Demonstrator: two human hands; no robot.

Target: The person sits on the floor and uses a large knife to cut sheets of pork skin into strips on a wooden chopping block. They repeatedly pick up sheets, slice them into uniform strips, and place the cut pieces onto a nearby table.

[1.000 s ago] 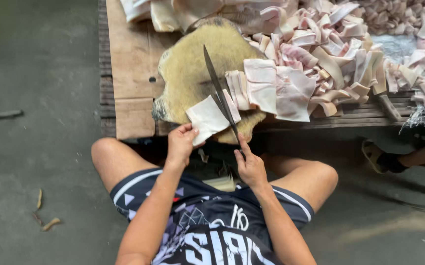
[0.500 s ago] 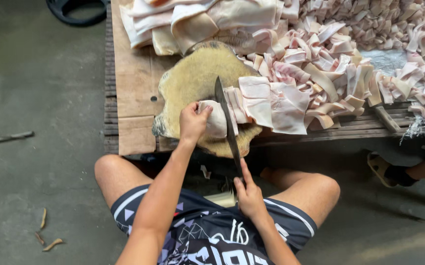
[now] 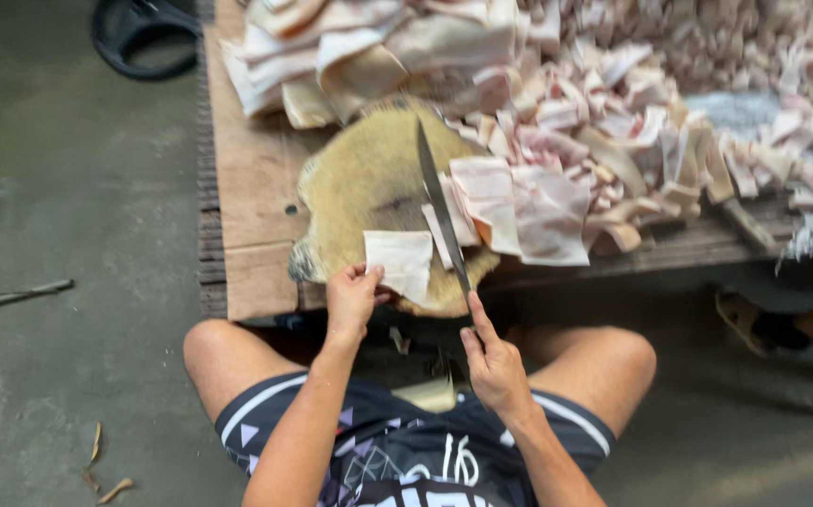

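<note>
**Two hands, one knife, one white piece**

The right hand (image 3: pixel 493 368) is wrapped around the handle of a long knife (image 3: pixel 442 208), with the first finger stretched along the top toward the blade. The left hand (image 3: pixel 352 299) pinches the near edge of a pale, flat piece of pork skin (image 3: pixel 401 263) between thumb and fingers.

That piece lies on a round, yellow-brown chopping block (image 3: pixel 364 183), at about 6 o'clock on the block, close to the person's knees. The blade lies across the block just to the right of the piece, its tip pointing to 12 o'clock.

To cut well here, I think the left fingers should stay curled back and away from the blade edge, since they sit very near it. The skin looks soft and slippery, so it needs a firm, flat press. The knife should come down straight, not sideways.

At 3 o'clock of the block more wide strips (image 3: pixel 519 211) wait. Farther, at 1 o'clock, there is a big heap of small cut bits (image 3: pixel 707 84). Large uncut slabs (image 3: pixel 369 47) are stacked at 12 o'clock. All of it rests on a low wooden table (image 3: pixel 247 188).
</note>
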